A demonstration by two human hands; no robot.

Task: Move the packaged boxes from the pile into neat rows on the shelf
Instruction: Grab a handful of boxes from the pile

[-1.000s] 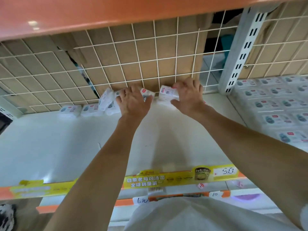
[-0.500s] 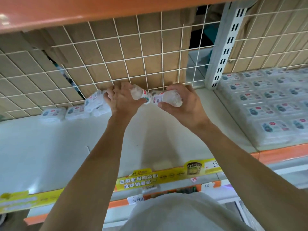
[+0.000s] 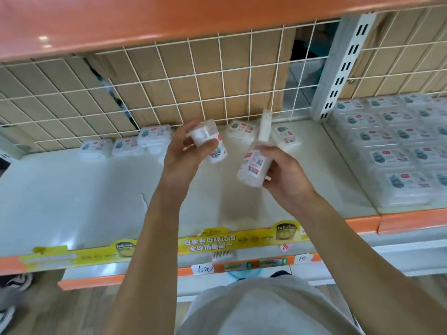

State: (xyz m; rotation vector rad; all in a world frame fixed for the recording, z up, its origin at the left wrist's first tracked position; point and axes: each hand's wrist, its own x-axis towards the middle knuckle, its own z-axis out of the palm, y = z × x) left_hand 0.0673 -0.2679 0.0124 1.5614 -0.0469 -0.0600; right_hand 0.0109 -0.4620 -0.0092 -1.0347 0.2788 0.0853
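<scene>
My left hand (image 3: 183, 155) grips a clear packaged box (image 3: 209, 143) with a white label, lifted above the pale shelf (image 3: 72, 201). My right hand (image 3: 283, 175) holds a second box (image 3: 252, 169), barcode side up, with another box (image 3: 264, 128) standing on edge above it. Both hands hover over the middle of the shelf. At the back by the wire grid lie a few loose boxes: two (image 3: 95, 147) (image 3: 124, 146) flat at the left, a small heap (image 3: 153, 136), and two (image 3: 240, 129) (image 3: 286, 137) behind my hands.
A white wire grid (image 3: 169, 93) with cardboard behind closes the shelf's back. An orange shelf (image 3: 169, 18) overhangs above. A slotted grey upright (image 3: 338, 76) splits off the right bay, where several boxes (image 3: 391, 151) lie in neat rows. Yellow price strip (image 3: 208, 243) lines the front edge.
Both hands have drawn back from the grid toward me, each lifting a box off the back of the shelf. More loose boxes now show behind them.
</scene>
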